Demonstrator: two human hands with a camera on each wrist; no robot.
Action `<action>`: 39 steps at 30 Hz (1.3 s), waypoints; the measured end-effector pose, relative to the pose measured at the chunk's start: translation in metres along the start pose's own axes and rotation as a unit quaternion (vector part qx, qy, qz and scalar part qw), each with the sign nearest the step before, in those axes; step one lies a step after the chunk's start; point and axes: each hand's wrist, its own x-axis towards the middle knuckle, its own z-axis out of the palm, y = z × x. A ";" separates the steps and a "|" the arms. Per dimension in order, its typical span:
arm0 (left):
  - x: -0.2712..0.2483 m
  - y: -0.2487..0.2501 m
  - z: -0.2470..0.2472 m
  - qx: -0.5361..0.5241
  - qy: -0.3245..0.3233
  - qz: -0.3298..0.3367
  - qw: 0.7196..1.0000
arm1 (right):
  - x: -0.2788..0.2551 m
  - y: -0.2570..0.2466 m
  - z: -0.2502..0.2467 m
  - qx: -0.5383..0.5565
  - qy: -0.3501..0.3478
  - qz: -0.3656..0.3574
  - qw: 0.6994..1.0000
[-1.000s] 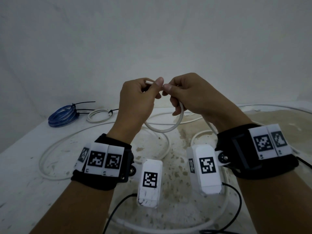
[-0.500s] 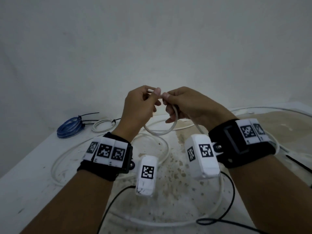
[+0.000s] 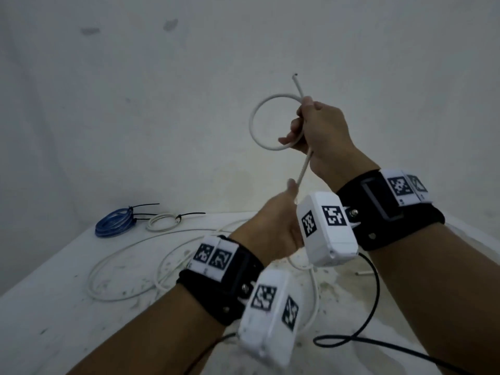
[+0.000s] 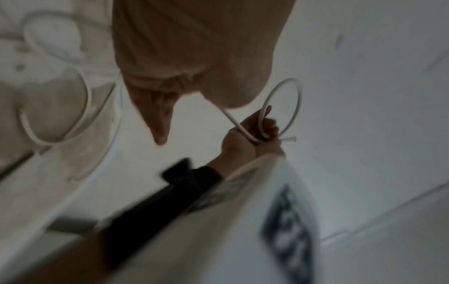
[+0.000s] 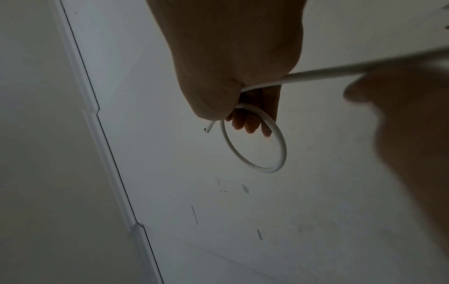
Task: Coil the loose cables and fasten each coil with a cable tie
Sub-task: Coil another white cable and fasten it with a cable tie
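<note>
My right hand [image 3: 300, 125] is raised in front of the wall and grips a white cable [image 3: 251, 123] where a single small loop crosses itself. The cut end [image 3: 295, 76] sticks up past the knuckles. From that fist the cable runs straight down to my left hand [image 3: 290, 190], which pinches it at the thumb, lower and nearer to me. In the right wrist view the loop [image 5: 255, 146] hangs below the curled fingers [image 5: 248, 123]. In the blurred left wrist view the cable [image 4: 233, 121] spans between both hands. The rest of the cable [image 3: 108, 266] lies in loose bends on the table [image 3: 54, 307].
At the table's far left lie a blue coil [image 3: 115, 223] and a small white coil [image 3: 162, 221], each with a black tie round it. A black wire [image 3: 374, 301] from the wrist cameras curls over the stained tabletop on the right. A white wall stands close behind.
The hands, joined at the loop before, have parted. The right hand has risen with the loop, now standing upward. The left hand has dropped down along the cable.
</note>
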 end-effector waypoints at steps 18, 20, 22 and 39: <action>0.015 0.047 -0.012 0.182 0.206 0.258 0.926 | -0.032 0.032 -0.043 -0.017 0.029 0.012 0.999; 0.009 0.052 -0.022 0.180 0.190 0.288 0.921 | -0.036 0.041 -0.038 -0.004 0.002 0.024 1.000; 0.003 0.059 -0.034 0.151 0.180 0.307 0.922 | -0.039 0.049 -0.031 -0.004 -0.013 0.021 1.000; -0.018 0.078 -0.094 0.368 0.243 0.413 0.796 | -0.045 0.079 0.034 0.048 -0.046 0.062 0.996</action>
